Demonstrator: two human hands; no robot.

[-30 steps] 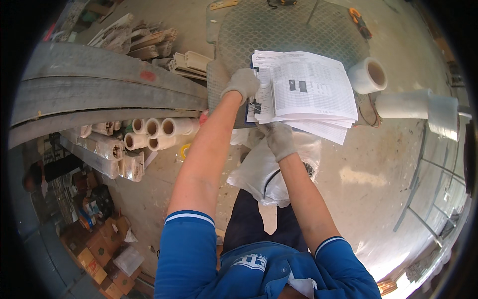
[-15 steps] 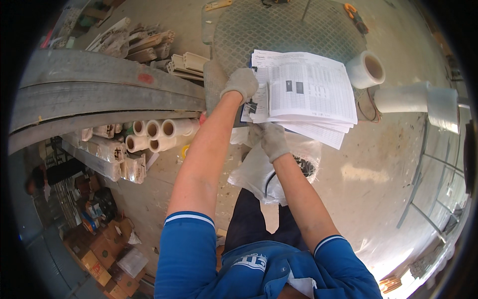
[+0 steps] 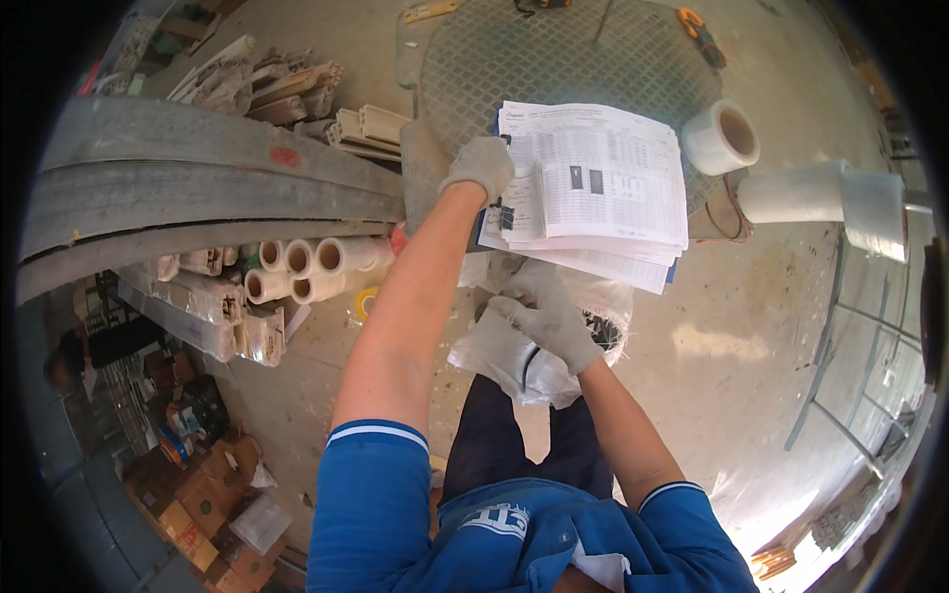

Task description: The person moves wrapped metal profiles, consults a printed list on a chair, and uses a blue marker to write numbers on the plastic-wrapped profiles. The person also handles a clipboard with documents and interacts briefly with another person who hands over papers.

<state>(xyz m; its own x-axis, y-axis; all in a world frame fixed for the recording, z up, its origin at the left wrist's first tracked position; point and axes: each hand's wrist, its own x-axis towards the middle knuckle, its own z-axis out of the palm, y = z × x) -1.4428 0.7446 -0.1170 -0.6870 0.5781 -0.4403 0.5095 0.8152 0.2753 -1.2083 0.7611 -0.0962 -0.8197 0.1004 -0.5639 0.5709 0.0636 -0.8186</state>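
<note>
A thick stack of printed sheets lies on a blue backing that shows at its edges, with black binder clips along the left side. My left hand, in a light grey work glove, is closed on the left edge of the stack near a clip; its fingertips are partly hidden. Below the stack's front edge is my right hand, also gloved, its fingers stretched out to the left and no paper in them. It hovers over or touches a clear plastic bag; I cannot tell which.
Beneath the papers is a table with a diamond-patterned top. A roll of film stands right of the papers; an orange clamp meter lies farther back. Long grey metal beams and several film rolls are at left.
My right hand has come off the stack's lower edge, moving down toward the plastic bag, its fingers spreading. The top sheets lie flatter and slightly farther left. My left hand stays in place.
</note>
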